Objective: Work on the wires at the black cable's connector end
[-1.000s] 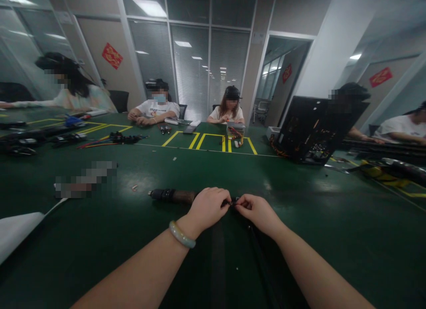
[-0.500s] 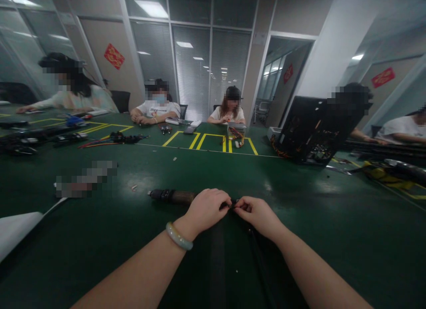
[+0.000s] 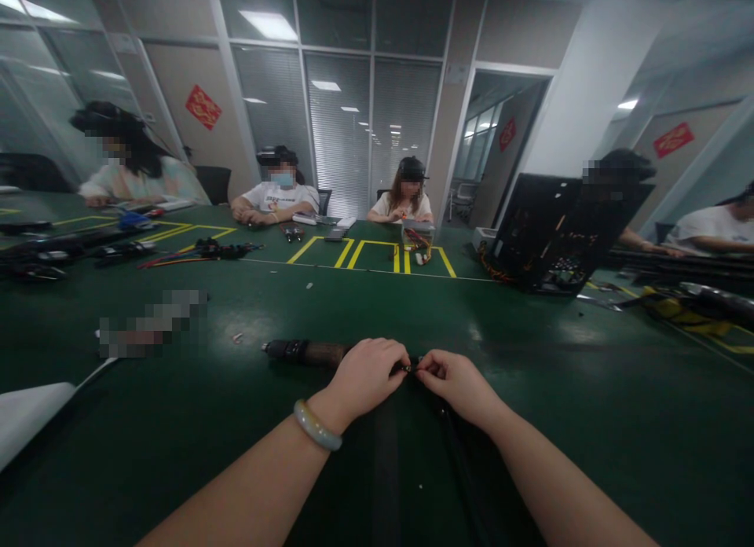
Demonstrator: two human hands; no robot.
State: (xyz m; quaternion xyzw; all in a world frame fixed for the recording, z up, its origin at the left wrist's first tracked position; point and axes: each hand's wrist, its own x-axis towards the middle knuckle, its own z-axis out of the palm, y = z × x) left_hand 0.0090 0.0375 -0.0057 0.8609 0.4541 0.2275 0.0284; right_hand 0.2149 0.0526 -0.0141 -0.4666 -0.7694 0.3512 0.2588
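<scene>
My left hand [image 3: 368, 374] and my right hand [image 3: 453, 382] meet at the middle of the green table [image 3: 589, 421], fingers curled and pinched together on a small dark part [image 3: 411, 367] between them. I cannot make out what that part is. A dark cylindrical tool [image 3: 303, 350] lies flat just left of my left hand, and its right end is hidden behind the hand. A pale green bangle [image 3: 316, 427] sits on my left wrist. A dark strap or cable [image 3: 386, 460] runs from the hands toward me.
Other people sit around the far side and both ends. An open black computer case [image 3: 547, 233] stands at the right. Cables and dark parts [image 3: 200, 250] lie at the far left. Yellow tape lines [image 3: 365, 252] mark the far middle. A white sheet [image 3: 29, 417] lies at the near left.
Both hands stay pinched together at the same spot; the view has tipped slightly. The person at the far left has shifted posture.
</scene>
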